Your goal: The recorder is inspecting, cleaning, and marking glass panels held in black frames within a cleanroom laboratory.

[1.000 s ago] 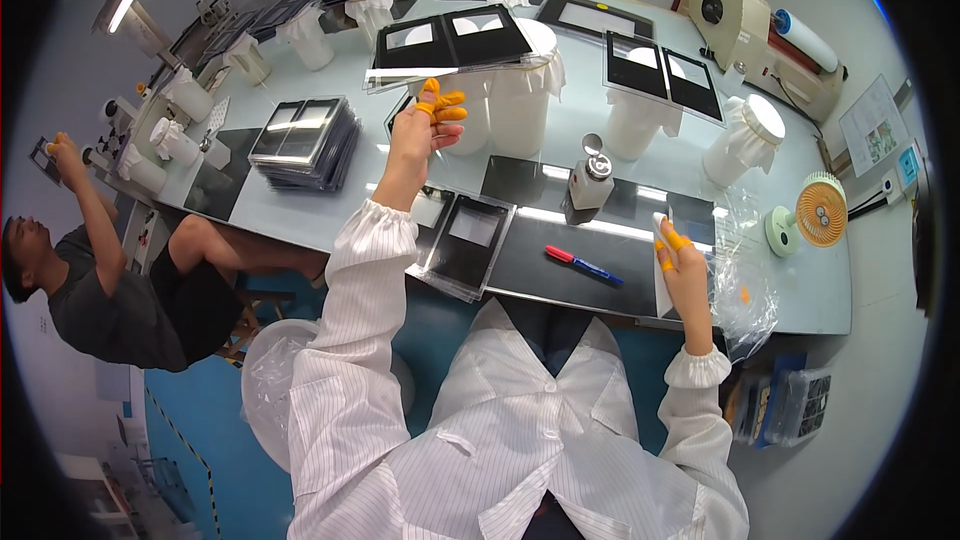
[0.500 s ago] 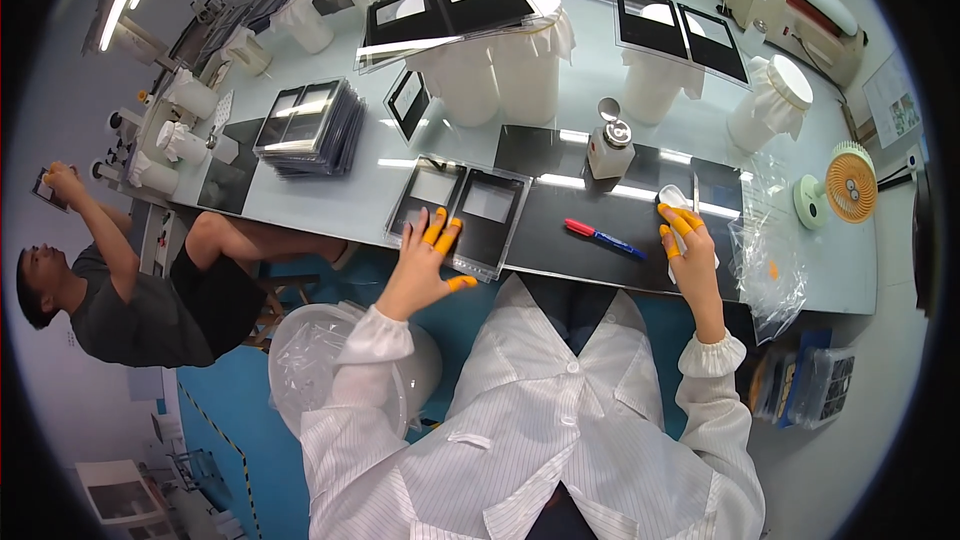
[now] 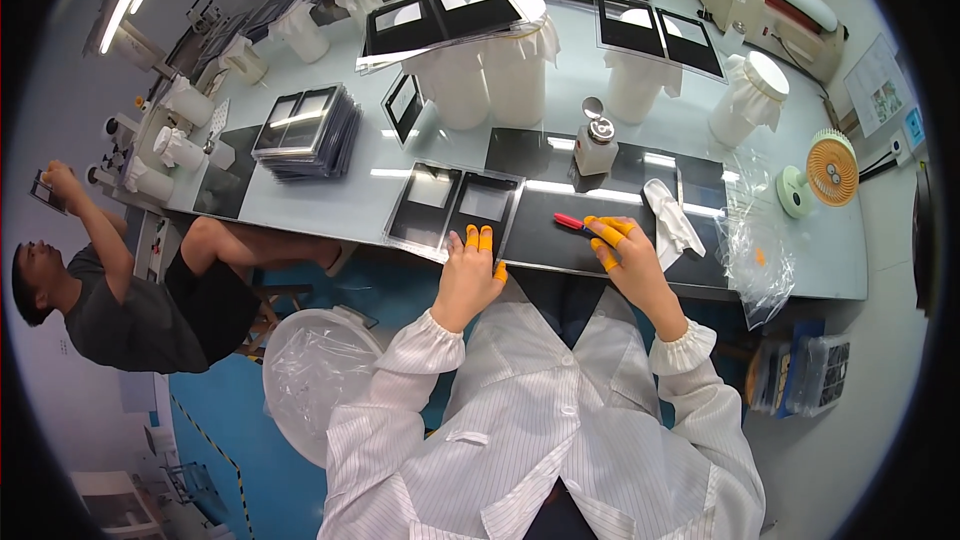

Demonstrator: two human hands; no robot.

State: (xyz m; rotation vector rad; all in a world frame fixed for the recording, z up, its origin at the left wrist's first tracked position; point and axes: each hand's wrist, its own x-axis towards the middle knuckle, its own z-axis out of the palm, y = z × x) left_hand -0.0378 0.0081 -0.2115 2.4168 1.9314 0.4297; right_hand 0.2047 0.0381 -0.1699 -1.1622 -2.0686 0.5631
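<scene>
The left hand [image 3: 468,275] lies flat and released, its orange-capped fingertips [image 3: 478,238] resting on the near edge of a black double frame [image 3: 455,204] that lies on the counter [image 3: 340,195]. The right hand [image 3: 632,262] is also unclenched, its capped fingers spread on a dark mat [image 3: 590,210], touching the end of a red pen [image 3: 570,222]. A crumpled white cloth [image 3: 668,220] lies just beside that hand, and a small pump bottle [image 3: 596,145] stands behind the pen. Beyond the mat, white tubs [image 3: 490,85] covered with cloth carry more black frames [image 3: 440,12], blocking the view of the counter behind them. A stack of frames [image 3: 305,130] sits well to the left. On the right, a clear plastic bag [image 3: 755,250] hangs over the counter's edge near a small orange fan [image 3: 825,170]; what the bag holds is hard to make out. Below the counter stands a round bin lined with clear plastic [image 3: 310,370]. Another person [image 3: 130,300] sits at the left, one arm raised; the thing in that hand is too small to tell.
</scene>
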